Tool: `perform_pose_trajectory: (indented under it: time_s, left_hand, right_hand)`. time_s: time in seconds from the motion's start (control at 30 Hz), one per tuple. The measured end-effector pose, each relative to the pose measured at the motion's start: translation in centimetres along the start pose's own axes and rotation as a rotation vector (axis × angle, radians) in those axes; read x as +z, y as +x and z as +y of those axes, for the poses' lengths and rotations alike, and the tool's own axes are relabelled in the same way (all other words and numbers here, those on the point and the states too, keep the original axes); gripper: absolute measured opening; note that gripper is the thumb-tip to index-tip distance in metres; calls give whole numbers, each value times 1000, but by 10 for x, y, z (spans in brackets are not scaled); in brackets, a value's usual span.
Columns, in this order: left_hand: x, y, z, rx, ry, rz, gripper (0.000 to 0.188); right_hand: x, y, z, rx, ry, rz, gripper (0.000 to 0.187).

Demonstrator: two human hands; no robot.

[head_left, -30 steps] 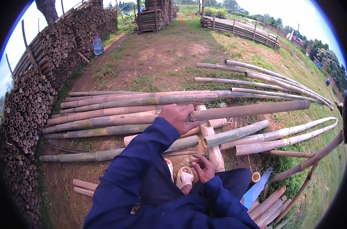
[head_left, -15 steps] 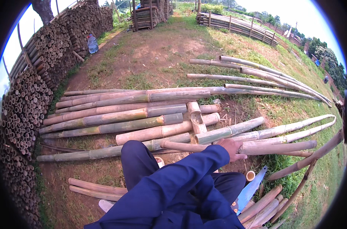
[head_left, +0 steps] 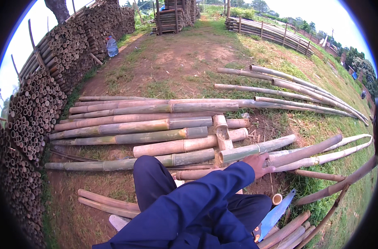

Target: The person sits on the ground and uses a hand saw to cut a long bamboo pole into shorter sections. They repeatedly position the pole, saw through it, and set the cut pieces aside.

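Reddish earth (head_left: 172, 58) and patchy grass stretch away past a tall bamboo stack (head_left: 37, 99) on your left. Your left hand (head_left: 258, 165), reaching across your body, has its fingers curled around a bamboo pole (head_left: 307, 150) beyond your right knee (head_left: 251, 207); the pole slants away rightward. Your right hand is hidden, so its grip can't be told. Just past your knuckles lies a thick greenish length (head_left: 257, 149), beside a notched piece (head_left: 223, 133). With one visible hand on it, the pole could roll or twist if your fingers slacken. Leaning right might bring your leg against the saw (head_left: 280, 213).
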State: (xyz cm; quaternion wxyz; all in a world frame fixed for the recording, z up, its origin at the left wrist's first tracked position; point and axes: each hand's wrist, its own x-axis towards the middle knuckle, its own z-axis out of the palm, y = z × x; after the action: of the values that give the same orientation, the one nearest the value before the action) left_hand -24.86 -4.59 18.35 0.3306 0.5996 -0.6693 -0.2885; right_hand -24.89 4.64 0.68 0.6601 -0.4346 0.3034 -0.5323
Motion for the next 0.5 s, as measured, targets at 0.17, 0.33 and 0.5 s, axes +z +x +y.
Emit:
perform_pose_trajectory:
  time_s: [0.17, 0.33, 0.5]
  left_hand:
    - [-19, -13, -28, 174, 21, 180, 64]
    - [-51, -75, -86, 25, 215, 177, 66]
    - [0, -151, -153, -328, 303, 159, 69]
  right_hand:
    - [-17, 7, -13, -37, 47, 75, 70]
    - [-54, 26, -69, 11, 68, 208, 75]
    - [-99, 41, -67, 112, 71, 229, 74]
